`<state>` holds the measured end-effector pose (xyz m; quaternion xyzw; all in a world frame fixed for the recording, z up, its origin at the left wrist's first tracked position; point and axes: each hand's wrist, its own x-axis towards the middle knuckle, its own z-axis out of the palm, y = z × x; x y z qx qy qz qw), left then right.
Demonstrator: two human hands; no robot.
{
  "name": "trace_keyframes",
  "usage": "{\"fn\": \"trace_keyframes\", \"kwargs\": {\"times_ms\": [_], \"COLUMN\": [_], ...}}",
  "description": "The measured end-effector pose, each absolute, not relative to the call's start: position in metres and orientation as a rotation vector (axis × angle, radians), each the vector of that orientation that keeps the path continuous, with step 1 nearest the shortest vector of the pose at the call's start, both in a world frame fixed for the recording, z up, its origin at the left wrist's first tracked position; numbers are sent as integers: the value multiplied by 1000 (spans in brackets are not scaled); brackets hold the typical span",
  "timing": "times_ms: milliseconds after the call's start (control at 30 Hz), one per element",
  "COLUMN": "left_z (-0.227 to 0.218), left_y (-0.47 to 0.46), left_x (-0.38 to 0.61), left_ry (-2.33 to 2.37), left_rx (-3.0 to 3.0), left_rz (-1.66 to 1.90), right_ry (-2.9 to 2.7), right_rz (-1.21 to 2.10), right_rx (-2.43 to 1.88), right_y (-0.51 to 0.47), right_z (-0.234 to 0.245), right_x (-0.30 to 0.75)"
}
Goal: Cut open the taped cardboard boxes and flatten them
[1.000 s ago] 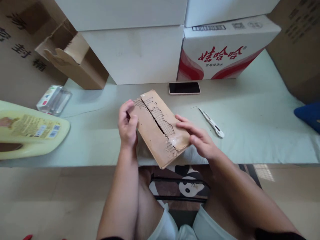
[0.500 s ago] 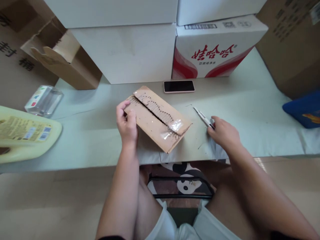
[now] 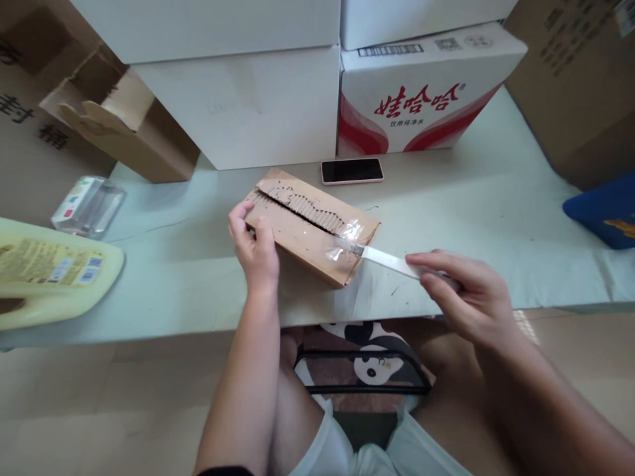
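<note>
Knife (image 3: 389, 260) lifted in closed right hand (image 3: 473, 294)

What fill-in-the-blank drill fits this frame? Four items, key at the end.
1. The utility knife is held in the person's ____ hand.
2. The knife blade is at the clear ____ on the cardboard box in the left hand.
3. The largest lettering on the white water carton is ____.
4. The smartphone lies face ____.

Missing words: right; tape; red; up.

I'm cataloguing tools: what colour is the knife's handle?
The knife's handle is white, best seen in the head view.
</note>
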<state>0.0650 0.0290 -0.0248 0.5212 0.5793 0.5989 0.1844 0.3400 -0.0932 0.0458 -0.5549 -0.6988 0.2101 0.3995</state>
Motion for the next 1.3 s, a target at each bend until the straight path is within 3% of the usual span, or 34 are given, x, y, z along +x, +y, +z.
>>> {"fn": "trace_keyframes", "kwargs": {"times_ms": [533, 1300], "left_z": [-28, -39], "left_y": [28, 31], "left_x": [63, 59], "left_ry": [1589, 1558], "left_rx": [1528, 1612], "left_rz": [1690, 1642], "right_ry": [-1947, -1996], "right_rz": [416, 341], "right_rx": [-1394, -1750], "right_y": [-108, -115], "right_z": [62, 89], "right_x": [328, 315]}}
